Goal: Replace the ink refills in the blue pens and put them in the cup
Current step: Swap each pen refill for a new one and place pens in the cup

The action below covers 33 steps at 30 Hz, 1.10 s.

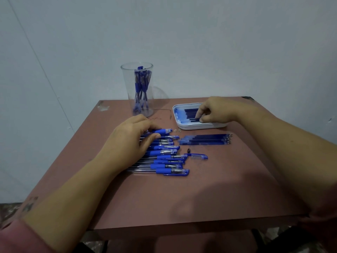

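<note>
Your left hand (pixel 131 139) lies curled over the far end of the row of pens (pixel 164 157) at mid worktop (pixel 164 201); whether it grips one cannot be told. Your right hand (pixel 215 112) pinches a refill (pixel 191 119) in the white tray (pixel 200 127), near the far right edge. The cup (pixel 139 88) stands at the far edge, left of the tray. The pens lie well back from the near edge.

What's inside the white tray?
Dark blue ink refills lie side by side in the shallow white plastic tray. The right hand pinches one and covers the tray's right part, so anything there is hidden.
</note>
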### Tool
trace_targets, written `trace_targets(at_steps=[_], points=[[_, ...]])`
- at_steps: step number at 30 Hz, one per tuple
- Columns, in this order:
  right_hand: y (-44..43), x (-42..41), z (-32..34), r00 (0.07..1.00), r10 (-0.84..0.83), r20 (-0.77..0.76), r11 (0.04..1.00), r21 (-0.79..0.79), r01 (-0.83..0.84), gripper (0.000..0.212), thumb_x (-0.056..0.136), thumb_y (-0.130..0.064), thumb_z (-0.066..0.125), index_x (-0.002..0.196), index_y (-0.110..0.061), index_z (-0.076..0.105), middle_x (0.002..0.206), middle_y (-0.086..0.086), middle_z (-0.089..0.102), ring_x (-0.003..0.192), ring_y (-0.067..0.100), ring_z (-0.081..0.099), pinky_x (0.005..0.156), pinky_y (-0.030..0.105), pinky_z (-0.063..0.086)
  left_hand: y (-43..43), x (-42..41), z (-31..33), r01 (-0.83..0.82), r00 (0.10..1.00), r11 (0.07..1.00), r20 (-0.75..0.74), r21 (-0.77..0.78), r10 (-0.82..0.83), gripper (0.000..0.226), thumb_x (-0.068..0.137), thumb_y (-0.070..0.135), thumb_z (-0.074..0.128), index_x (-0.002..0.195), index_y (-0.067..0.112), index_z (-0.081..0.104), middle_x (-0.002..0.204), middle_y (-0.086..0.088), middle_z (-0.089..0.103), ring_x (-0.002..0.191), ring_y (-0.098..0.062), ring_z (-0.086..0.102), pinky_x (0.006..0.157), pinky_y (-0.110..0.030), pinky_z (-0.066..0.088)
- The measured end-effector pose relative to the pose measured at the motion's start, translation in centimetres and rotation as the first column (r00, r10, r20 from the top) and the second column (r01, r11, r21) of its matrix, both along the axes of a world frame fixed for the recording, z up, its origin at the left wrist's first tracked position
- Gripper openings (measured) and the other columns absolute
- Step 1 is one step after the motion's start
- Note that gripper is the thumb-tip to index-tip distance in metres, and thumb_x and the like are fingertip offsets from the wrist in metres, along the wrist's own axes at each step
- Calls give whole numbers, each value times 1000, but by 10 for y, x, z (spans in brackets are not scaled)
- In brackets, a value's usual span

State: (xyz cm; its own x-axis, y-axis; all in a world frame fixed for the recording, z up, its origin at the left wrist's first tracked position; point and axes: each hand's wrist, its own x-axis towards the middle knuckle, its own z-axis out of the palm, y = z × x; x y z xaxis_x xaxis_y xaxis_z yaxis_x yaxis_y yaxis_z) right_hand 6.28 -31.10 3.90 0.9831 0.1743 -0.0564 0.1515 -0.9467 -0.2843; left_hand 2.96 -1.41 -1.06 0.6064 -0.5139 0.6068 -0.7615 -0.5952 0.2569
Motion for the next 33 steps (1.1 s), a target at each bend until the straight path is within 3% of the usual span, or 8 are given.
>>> trace_targets(at_steps=[5, 9, 17, 20, 26, 33], points=[[6, -16, 11, 983, -9, 186, 994, 105, -11, 9, 90, -24, 66, 99, -27, 66, 94, -12, 64, 88, 2, 59, 69, 11, 39, 0, 0, 0, 4, 1000, 1000, 2, -7, -4, 18, 90, 28, 66, 105, 21, 72, 94, 9, 63, 83, -9, 56, 76, -27, 48], [16, -45, 23, 928, 26, 372, 982, 163, -93, 13, 92, -20, 63, 103, -24, 69, 97, -10, 66, 91, 3, 60, 83, 16, 47, 1, 0, 0, 4, 1000, 1000, -7, -12, -5, 19, 91, 30, 65, 106, 21, 72, 95, 9, 63, 85, -9, 57, 77, -29, 50], [23, -95, 7, 740, 157, 654, 980, -13, -197, 11, 87, -18, 69, 97, -18, 74, 84, -8, 66, 79, 10, 56, 75, 9, 38, -1, -3, 2, 3, 1000, 1000, -18, -2, -3, 24, 90, 34, 62, 108, 20, 72, 96, 8, 63, 86, -10, 57, 78, -32, 52], [22, -94, -14, 706, 194, 681, 972, -36, -233, 14, 86, -22, 64, 96, -17, 73, 84, -6, 69, 77, 12, 58, 74, 31, 46, -2, -4, 2, 2, 1000, 1000, -14, -2, -2, 23, 90, 33, 62, 107, 20, 72, 96, 8, 63, 85, -10, 56, 77, -31, 52], [31, -100, -40, 725, 61, 686, 962, 154, -226, 10, 86, -23, 67, 94, -27, 71, 84, -16, 65, 81, 9, 57, 75, 30, 47, -2, -7, 2, -2, 1000, 1000, -16, -4, 2, 20, 91, 31, 64, 107, 21, 72, 95, 8, 63, 85, -10, 56, 77, -31, 52], [36, -105, -37, 734, 36, 679, 953, 197, -229, 10, 86, -18, 70, 94, -24, 72, 86, -15, 66, 83, 10, 59, 77, 34, 49, -1, -6, 2, -6, 1000, 1000, -19, -19, 5, 20, 91, 30, 65, 106, 20, 72, 95, 7, 63, 85, -11, 57, 78, -32, 52]])
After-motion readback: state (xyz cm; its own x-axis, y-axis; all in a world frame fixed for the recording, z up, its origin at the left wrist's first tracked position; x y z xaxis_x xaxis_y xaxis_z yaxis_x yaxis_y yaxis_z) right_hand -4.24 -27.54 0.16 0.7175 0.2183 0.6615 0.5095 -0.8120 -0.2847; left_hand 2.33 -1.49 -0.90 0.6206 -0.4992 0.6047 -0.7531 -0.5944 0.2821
